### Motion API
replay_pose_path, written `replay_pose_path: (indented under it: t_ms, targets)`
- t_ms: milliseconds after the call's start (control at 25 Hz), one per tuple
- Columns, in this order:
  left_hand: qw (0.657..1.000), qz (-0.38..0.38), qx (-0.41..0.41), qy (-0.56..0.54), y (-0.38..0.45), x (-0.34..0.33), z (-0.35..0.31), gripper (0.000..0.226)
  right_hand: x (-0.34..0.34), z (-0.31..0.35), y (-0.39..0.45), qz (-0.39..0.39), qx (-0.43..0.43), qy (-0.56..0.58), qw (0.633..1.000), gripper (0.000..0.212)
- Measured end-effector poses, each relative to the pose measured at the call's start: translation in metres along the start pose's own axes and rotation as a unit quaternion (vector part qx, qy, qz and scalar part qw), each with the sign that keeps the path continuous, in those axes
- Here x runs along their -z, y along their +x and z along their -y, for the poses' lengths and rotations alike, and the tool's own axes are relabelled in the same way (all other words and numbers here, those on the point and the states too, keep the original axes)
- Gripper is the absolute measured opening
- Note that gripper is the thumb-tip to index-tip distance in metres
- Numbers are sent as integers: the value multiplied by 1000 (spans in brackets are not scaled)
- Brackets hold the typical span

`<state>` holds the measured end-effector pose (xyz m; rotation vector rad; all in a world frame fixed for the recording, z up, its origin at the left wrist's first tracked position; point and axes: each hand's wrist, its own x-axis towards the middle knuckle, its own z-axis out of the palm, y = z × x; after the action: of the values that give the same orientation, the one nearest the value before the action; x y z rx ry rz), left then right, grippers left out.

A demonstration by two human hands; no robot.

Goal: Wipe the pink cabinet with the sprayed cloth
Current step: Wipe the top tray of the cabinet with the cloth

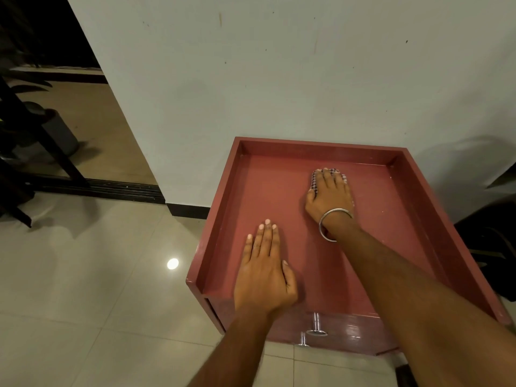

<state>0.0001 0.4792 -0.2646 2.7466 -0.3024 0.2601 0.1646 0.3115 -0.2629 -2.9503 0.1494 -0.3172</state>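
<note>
Cloth: checked, lying on the cabinet top toward its back wall, almost wholly under my right hand. Only a strip shows along the hand's left edge and past the fingertips. The hand lies flat on it, palm down, fingers straight and close together, pressing rather than pinching; I see no finger curled around the fabric. A metal bangle circles that wrist.

Left hand: flat on the bare pink top, nearer the front edge and left of the cloth, well apart from it. Fingers extended and together, thumb tucked alongside; it holds nothing.

Cabinet: pink, its top recessed within a raised rim on the left, back and right sides. The back rim stands against the wall. Below the front edge, two metal knobs project from the drawer fronts.

Surroundings: pale tiled floor to the left, carrying a bright round reflection. A dark doorway opens at the upper left. Dark items stand just right of the cabinet; I cannot tell what they are.
</note>
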Motion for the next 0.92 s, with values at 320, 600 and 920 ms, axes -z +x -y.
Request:
replay_pose_path:
  t_ms: [320,600,920]
  targets:
    - [1000,-12,1,-9,-1,-2,1,71,0,-25,25,-11,22,13,1000,70]
    - [1000,-15,2,-7,0,-3,1,71,-5,-1,36,8,1,28,1000,59]
    - [1000,-6,0,1,0,-3,1,71,1,-29,45,4,-9,27,1000,60]
